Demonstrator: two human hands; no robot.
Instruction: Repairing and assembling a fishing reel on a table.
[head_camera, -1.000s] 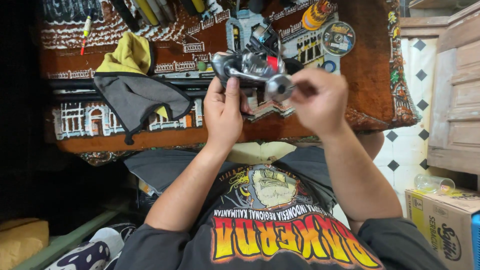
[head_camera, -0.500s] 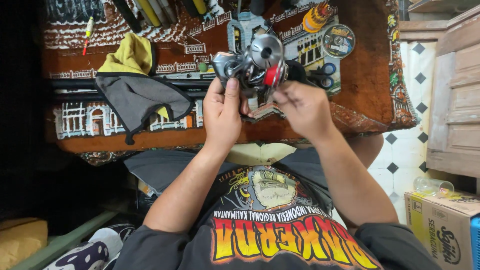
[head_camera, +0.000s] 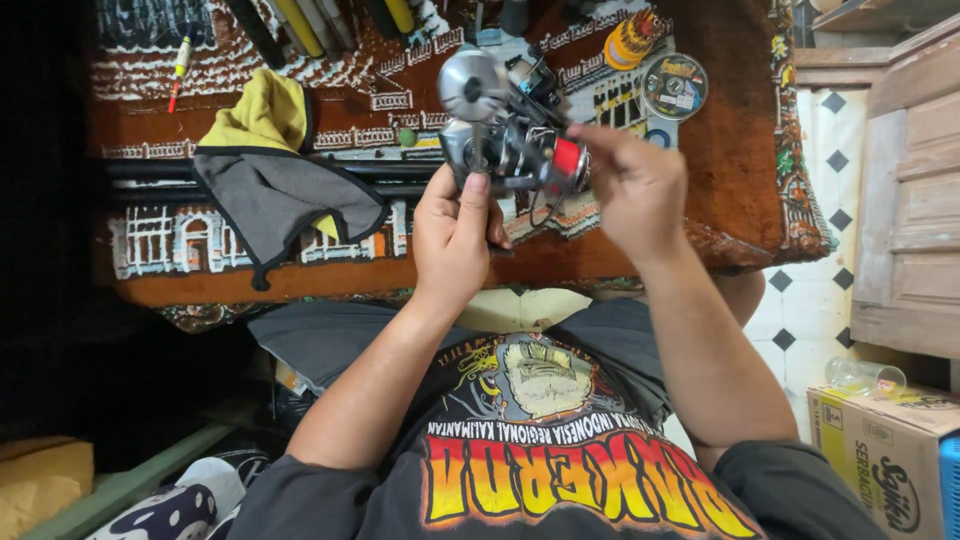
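Left hand: the left hand (head_camera: 455, 235) was closed around the lower body of a silver fishing reel (head_camera: 500, 125), thumb pressed up along the metal stem, fingers wrapped behind it.
Right hand: the right hand (head_camera: 635, 185) was curled, its fingertips pinching the red part (head_camera: 567, 157) at the reel's side; the palm faced away, so how tight the pinch was could not be told.
Reel: it sat between the two hands, lifted above the tabletop (head_camera: 720, 230), its round silver face tilted up just beyond the left thumb.
Cloth cover: a patterned brown and white cloth (head_camera: 160, 240) lay over the tabletop under both hands.
Left of the left hand: a grey and yellow fabric pouch (head_camera: 275, 180) lay flat, near but not touching the hand.
Beyond the right hand: a round disc-shaped spool (head_camera: 673, 86) and a small orange and yellow spool (head_camera: 630, 38) lay near each other, apart from the fingers.
Far beyond the left hand: several rod-like handles (head_camera: 300, 25) and a slim float with a red tip (head_camera: 180, 65) lay at the far edge.
Right of the right arm: a cardboard box (head_camera: 880, 465) stood on the floor with a clear glass (head_camera: 862, 375) lying just above it.
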